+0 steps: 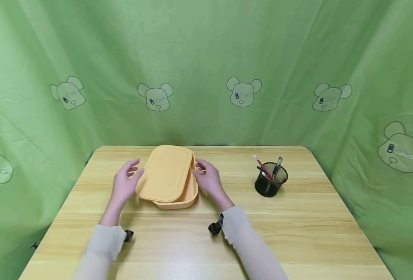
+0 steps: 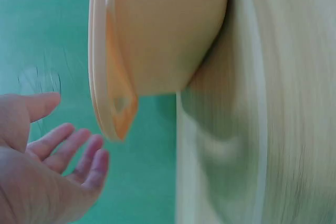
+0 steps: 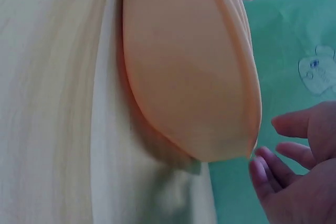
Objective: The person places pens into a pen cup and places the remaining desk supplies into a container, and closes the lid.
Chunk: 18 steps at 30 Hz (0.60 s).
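Observation:
An orange rectangular lid [image 1: 166, 173] lies askew on a matching orange food container [image 1: 191, 190], shifted left so that part of the inside shows along the right and front. Beside the lid's left edge is my left hand [image 1: 125, 179], fingers spread and relaxed, with a gap to the lid in the left wrist view. On the other side, my right hand [image 1: 208, 177] has its fingertips right at the container's right rim. Its fingers are loosely bent and grip nothing in the right wrist view. The container's far wall is hidden under the lid.
A black mesh pen holder [image 1: 267, 186] with several pens and pencils stands to the right on the wooden table [image 1: 297, 233]. Green curtain [image 1: 199, 46] with bear-head prints surrounds the back and sides. Each wrist wears a small black camera.

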Available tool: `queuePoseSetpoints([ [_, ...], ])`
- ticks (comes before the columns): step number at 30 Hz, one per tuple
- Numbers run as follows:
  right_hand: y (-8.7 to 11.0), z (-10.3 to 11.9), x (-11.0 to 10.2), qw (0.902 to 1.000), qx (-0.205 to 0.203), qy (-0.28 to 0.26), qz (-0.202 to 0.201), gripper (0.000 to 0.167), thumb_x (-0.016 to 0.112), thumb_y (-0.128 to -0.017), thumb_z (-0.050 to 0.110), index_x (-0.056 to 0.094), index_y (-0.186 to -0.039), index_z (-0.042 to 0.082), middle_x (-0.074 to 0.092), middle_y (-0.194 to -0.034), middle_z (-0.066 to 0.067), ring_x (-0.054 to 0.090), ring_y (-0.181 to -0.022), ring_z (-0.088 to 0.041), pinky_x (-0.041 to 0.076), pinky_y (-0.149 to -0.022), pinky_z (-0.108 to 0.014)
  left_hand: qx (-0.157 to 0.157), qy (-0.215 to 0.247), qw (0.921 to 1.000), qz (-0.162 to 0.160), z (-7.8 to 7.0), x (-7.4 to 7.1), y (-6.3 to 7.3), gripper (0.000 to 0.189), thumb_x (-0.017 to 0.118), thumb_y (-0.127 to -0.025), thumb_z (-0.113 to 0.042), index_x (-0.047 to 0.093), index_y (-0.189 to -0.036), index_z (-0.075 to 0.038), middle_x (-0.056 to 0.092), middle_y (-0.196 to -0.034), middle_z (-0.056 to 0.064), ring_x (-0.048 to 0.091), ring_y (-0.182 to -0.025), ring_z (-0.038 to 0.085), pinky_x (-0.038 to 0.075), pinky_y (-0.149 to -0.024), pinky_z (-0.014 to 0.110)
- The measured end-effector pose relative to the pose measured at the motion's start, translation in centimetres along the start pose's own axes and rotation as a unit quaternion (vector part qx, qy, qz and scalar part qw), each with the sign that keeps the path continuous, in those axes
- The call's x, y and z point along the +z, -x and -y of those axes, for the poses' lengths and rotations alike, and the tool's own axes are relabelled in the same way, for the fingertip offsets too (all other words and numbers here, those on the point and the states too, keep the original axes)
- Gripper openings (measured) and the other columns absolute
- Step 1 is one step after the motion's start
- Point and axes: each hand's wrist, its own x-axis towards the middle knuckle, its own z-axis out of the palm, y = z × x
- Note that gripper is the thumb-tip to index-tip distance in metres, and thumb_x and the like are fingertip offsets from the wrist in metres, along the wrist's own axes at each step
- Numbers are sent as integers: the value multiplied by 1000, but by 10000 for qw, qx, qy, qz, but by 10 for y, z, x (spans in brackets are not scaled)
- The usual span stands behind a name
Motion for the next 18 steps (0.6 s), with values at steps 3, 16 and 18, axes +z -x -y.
queuePoseSetpoints([
  [3,5,10,3,10000,-78,-4,-3,50,70,-96,3,57,-144,-2,69,-128,-21,67,-114,-33,58,-101,-39,-580,369,9970,361,11,-10,-7,53,61,-105,-19,46,-154,-5,50,-156,20,52,-137,38,43,-117,49],
  [16,19,33,16,9972,127,472,560,57,70,-95,8,51,-147,-7,66,-132,-27,71,-114,-32,60,-97,-34,-1135,865,9863,827,25,-9,-12,51,57,-105,-8,44,-154,0,52,-153,23,49,-143,35,47,-104,11],
  [18,19,33,17,9975,210,364,565,61,73,-92,5,50,-147,-7,66,-131,-27,71,-113,-33,61,-95,-33,-1104,911,9862,830,26,-8,-12,50,56,-105,-5,45,-153,2,52,-153,23,49,-143,34,47,-105,11],
])
